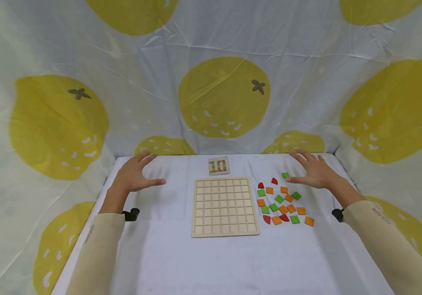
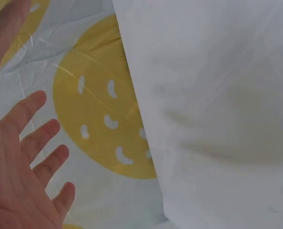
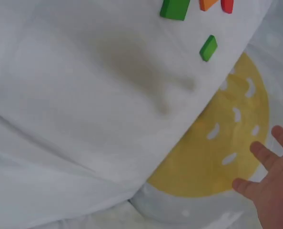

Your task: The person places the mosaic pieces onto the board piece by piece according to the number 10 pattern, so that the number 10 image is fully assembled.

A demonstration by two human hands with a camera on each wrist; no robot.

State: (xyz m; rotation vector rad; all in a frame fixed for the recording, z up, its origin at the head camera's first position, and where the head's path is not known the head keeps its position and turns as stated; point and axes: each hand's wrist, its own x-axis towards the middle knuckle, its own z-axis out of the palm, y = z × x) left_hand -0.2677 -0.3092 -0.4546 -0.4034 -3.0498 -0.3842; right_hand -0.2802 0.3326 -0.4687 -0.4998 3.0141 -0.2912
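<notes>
In the head view my left hand hovers over the left part of the table, fingers spread and thumb pointing right, holding nothing. My right hand hovers on the other side with spread fingers, also holding nothing; its thumb tip appears beside a green square tile. Between the hands lies a square wooden grid board with bare cells. Right of it are scattered loose orange tiles, green tiles and red quarter-round tiles. Behind the board lies a small pattern card showing a "10".
A white cloth covers the table. A curtain printed with yellow lemons surrounds its back and sides. Dark straps with small devices sit at the left wrist and right wrist.
</notes>
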